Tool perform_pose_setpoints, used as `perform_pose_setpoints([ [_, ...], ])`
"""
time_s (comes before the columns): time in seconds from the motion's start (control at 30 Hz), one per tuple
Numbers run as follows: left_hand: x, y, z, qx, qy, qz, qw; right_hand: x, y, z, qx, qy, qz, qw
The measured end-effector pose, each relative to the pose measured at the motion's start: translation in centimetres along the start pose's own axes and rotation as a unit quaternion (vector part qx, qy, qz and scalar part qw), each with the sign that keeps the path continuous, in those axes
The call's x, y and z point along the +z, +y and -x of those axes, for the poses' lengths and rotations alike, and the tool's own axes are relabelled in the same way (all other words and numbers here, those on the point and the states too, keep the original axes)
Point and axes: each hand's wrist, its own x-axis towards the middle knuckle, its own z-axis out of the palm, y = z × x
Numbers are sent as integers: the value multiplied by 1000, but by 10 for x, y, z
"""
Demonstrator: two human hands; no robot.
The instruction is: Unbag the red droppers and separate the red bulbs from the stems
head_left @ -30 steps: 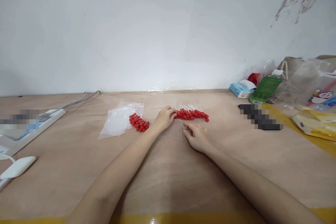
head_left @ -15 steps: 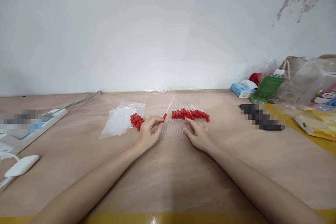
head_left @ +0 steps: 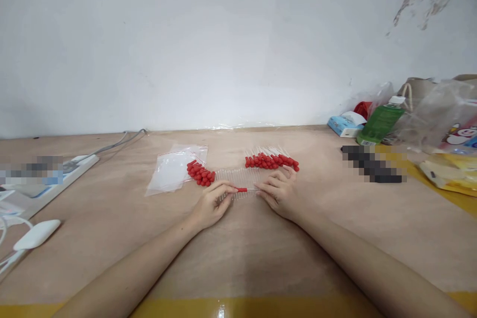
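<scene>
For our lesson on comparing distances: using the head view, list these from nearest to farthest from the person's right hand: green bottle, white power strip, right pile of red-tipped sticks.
1. Right pile of red-tipped sticks: just beyond the right hand.
2. Green bottle: off to the right, toward the back.
3. White power strip: far over on the left side.

- I see two hands: one left [head_left: 214, 203], one right [head_left: 280, 193].
- One red-tipped stick [head_left: 242, 190] held between them.
- Two red clusters: one heap of red pieces [head_left: 200, 174], one bundle of red-ended white sticks [head_left: 271, 161]; both overlap too much for me to count singly.
- Many clear tubes [head_left: 238, 177], too faint for me to number.
- One green bottle [head_left: 380, 121].
- One tissue box [head_left: 341, 126].
</scene>
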Motion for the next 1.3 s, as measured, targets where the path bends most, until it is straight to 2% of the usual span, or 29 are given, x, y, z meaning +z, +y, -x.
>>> perform_pose_setpoints([
  [0.07, 0, 0, -2, -9, 17, 2, 1000, 1, -2, 0, -22, -6, 6, 1000],
  [0.13, 1, 0, -4, -7, 12, -32, 999, 1, -5, 1, -40, -10, 5, 999],
  [0.27, 2, 0, -7, 39, -41, -142, 988, 1, -7, 4, -59, -10, 3, 998],
  [0.37, 2, 1, -6, 45, -67, -172, 982, 1, -7, 6, -76, -11, -1, 997],
  [0.67, 1, 3, -1, 53, -99, -182, 977, 7, -3, 9, -98, -2, -40, 994],
  [1.03, 0, 5, -1, 69, -98, -168, 979, -12, -10, 4, -70, -73, -89, 991],
  [1.13, -4, 2, 1, 69, -80, -169, 980, -17, -4, 6, -61, -95, -93, 989],
  [1.2, -10, -3, 5, 56, -42, -159, 985, -19, 5, 9, -40, -100, -90, 990],
  [1.3, -20, -10, 9, 18, 35, -133, 990, -16, 18, 12, 19, -65, -75, 995],
])
